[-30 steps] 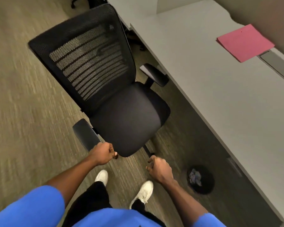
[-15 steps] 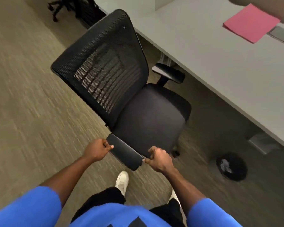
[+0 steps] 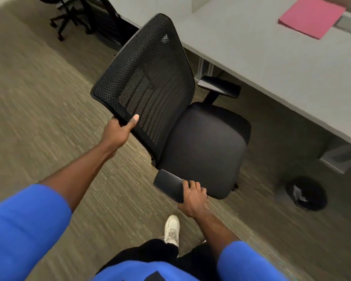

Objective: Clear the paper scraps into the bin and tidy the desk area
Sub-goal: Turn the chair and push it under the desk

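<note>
A black mesh-backed office chair [image 3: 203, 138] stands on the carpet in front of the grey desk [image 3: 272, 57], its seat facing the desk. My left hand [image 3: 122, 126] grips the lower left edge of the mesh backrest. My right hand [image 3: 193, 197] is closed on the chair's near armrest. A round black bin [image 3: 306, 193] with crumpled paper scraps [image 3: 297, 192] inside sits on the floor under the desk edge, to the right of the chair. A pink folder [image 3: 312, 16] lies on the desk at the far right.
Another black chair base [image 3: 69, 19] with castors stands at the top left. A grey desk foot [image 3: 340, 159] rests on the floor beside the bin. My white shoe [image 3: 171, 230] is just behind the chair. Carpet stretches open to the left.
The chair has turned so its seat faces the desk. My left hand went from the near armrest up to the backrest edge; my right hand took hold of the near armrest.
</note>
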The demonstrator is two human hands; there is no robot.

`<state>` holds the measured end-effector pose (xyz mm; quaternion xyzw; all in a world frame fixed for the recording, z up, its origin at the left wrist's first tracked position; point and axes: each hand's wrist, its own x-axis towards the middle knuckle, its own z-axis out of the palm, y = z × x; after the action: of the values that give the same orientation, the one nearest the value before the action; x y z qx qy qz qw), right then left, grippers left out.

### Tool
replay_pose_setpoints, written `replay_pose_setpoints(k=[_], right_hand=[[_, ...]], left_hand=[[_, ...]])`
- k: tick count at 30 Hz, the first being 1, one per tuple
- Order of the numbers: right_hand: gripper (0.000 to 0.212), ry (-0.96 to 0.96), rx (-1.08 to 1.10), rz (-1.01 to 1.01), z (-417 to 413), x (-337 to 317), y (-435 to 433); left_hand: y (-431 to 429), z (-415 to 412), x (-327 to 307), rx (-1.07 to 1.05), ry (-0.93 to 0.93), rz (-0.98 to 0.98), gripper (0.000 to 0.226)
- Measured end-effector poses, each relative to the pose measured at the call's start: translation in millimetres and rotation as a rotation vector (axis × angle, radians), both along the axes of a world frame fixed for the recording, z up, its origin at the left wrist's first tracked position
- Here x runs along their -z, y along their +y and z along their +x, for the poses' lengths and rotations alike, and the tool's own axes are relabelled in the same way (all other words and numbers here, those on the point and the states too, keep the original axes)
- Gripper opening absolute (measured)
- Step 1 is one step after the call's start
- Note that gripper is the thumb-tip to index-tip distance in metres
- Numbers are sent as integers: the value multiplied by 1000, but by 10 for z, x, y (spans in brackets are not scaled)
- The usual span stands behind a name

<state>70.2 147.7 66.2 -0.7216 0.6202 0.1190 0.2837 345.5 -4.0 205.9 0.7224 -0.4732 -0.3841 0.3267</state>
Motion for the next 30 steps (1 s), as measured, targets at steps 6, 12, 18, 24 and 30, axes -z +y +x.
replay_pose_setpoints(k=[6, 12, 18, 24, 30], right_hand=[[85, 41, 9, -9, -82, 112, 70], [82, 43, -16, -48, -206, 171, 96], [83, 56, -11, -55, -391, 133, 113], [86, 84, -27, -77, -761, 151, 134], [80, 100, 24, -107, -1200, 192, 235]], left_hand=[[-18, 56, 166, 5, 188, 16, 23], [-24, 70, 158, 75, 171, 42, 17], [5, -47, 158, 123, 140, 49, 19], [123, -306, 176, 150, 34, 63, 44], [270, -653, 254, 178, -31, 87, 72]])
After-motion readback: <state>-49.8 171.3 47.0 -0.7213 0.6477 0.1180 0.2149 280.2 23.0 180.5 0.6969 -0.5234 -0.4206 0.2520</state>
